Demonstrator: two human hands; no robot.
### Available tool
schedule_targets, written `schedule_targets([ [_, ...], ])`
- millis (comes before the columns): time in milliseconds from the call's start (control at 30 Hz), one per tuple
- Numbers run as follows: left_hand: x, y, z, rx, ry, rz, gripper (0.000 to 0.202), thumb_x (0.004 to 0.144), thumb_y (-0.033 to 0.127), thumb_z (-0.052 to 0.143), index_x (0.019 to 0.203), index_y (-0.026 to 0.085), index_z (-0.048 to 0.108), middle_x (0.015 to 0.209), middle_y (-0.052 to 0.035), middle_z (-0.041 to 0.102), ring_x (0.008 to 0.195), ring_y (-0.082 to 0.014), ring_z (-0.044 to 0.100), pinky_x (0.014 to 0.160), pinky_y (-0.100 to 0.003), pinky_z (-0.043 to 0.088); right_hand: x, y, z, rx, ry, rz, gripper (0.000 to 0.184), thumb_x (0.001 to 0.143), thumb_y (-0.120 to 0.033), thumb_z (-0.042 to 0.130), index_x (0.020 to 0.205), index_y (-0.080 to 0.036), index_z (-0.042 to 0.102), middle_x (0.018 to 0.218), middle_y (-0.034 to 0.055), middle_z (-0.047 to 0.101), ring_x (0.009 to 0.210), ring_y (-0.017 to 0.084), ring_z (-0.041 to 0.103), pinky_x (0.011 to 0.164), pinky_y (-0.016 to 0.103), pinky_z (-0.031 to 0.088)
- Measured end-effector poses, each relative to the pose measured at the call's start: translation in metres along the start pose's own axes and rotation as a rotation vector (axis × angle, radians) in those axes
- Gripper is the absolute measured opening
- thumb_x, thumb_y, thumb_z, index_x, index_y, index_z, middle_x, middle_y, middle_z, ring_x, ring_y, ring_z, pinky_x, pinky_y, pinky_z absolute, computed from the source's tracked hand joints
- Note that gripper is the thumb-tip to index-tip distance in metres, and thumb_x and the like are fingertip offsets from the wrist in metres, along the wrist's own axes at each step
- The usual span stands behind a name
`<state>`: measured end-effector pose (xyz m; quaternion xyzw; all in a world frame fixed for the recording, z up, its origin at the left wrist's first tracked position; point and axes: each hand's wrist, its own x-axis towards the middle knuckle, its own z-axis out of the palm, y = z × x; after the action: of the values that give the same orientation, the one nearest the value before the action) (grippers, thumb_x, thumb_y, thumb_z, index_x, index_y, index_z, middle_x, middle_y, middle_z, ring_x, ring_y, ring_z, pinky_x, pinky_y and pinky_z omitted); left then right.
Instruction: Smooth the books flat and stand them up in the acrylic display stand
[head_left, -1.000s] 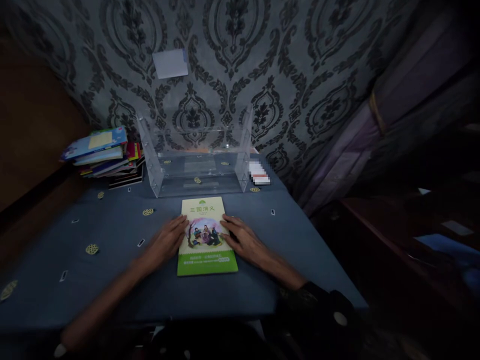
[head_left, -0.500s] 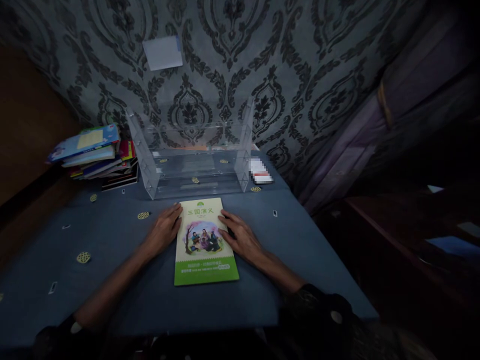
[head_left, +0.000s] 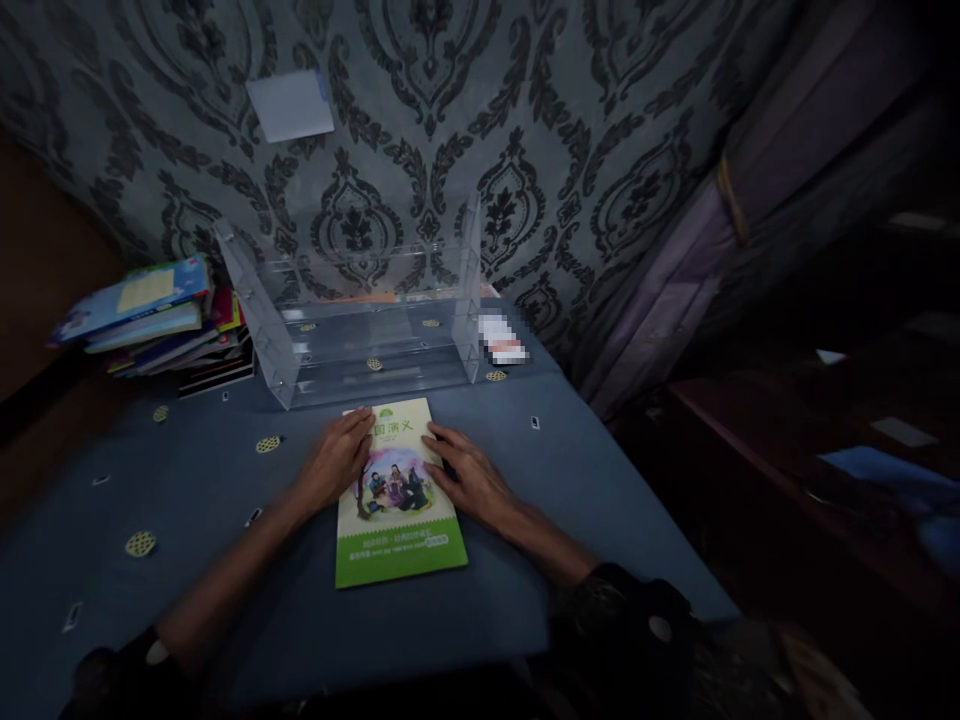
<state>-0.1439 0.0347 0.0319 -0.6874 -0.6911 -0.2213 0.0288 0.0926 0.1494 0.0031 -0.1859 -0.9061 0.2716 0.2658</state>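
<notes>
A closed paperback book (head_left: 400,545) with a pale cover, a green band at the bottom and a painted group of figures lies flat on the blue tablecloth (head_left: 510,600). My left hand (head_left: 337,462) rests over the book's upper left edge, fingers laid out flat and hiding part of the green title. On the opposite side, my right hand (head_left: 471,480) lies with its fingertips on the cover's right edge, fingers apart. Just behind the book stands a clear acrylic rack (head_left: 270,335) with several crossbars.
A pile of books (head_left: 142,310) sits at the table's back left. Right of the rack lies a blurred-out white item (head_left: 504,340). Patterned wallpaper backs the table, with a white card (head_left: 292,105) on it. A tied curtain (head_left: 667,290) hangs to the right.
My left hand has slid inward over the cover and now hides the start of the title. The whole view has shifted slightly, so the rack and pile appear further left.
</notes>
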Motion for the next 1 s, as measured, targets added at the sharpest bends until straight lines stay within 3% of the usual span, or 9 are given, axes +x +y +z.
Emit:
schedule_targets([
  [500, 0.043, 0.035, 0.022, -0.008, -0.027, 0.215, 0.041, 0.097, 0.015, 0.041, 0.133, 0.015, 0.058, 0.137, -0.0143, 0.062, 0.128, -0.0265, 0.057, 0.107, -0.048, 0.047, 0.002, -0.001, 0.001, -0.012, -0.013, -0.009, 0.042, 0.095, -0.03, 0.055, 0.135, -0.016, 0.06, 0.145, 0.0177, 0.054, 0.133, 0.029, 0.053, 0.11, 0.05, 0.046],
  [633, 0.052, 0.038, 0.027, -0.014, -0.028, 0.249, 0.04, 0.096, 0.013, 0.042, 0.134, 0.012, 0.057, 0.138, -0.016, 0.061, 0.128, -0.0271, 0.057, 0.106, -0.047, 0.047, 0.002, -0.002, 0.0, -0.004, -0.015, 0.008, 0.042, 0.094, -0.029, 0.057, 0.135, -0.02, 0.06, 0.146, 0.0144, 0.054, 0.133, 0.028, 0.052, 0.11, 0.048, 0.045],
  [800, 0.056, 0.038, 0.03, -0.001, -0.013, 0.25, 0.039, 0.096, 0.013, 0.043, 0.133, 0.016, 0.058, 0.135, -0.0125, 0.063, 0.126, -0.0254, 0.058, 0.105, -0.045, 0.047, 0.001, 0.001, 0.0, 0.01, -0.015, -0.01, 0.042, 0.094, -0.028, 0.058, 0.133, -0.016, 0.061, 0.145, 0.0179, 0.054, 0.134, 0.029, 0.052, 0.109, 0.048, 0.046],
  [1000, 0.054, 0.036, 0.034, 0.015, 0.021, 0.285, 0.041, 0.096, 0.011, 0.042, 0.134, 0.015, 0.057, 0.134, -0.0134, 0.064, 0.124, -0.0267, 0.058, 0.103, -0.046, 0.048, 0.0, 0.002, 0.004, 0.052, 0.07, -0.031, 0.039, 0.093, -0.027, 0.057, 0.131, -0.017, 0.061, 0.141, 0.0166, 0.057, 0.132, 0.027, 0.054, 0.11, 0.048, 0.046],
])
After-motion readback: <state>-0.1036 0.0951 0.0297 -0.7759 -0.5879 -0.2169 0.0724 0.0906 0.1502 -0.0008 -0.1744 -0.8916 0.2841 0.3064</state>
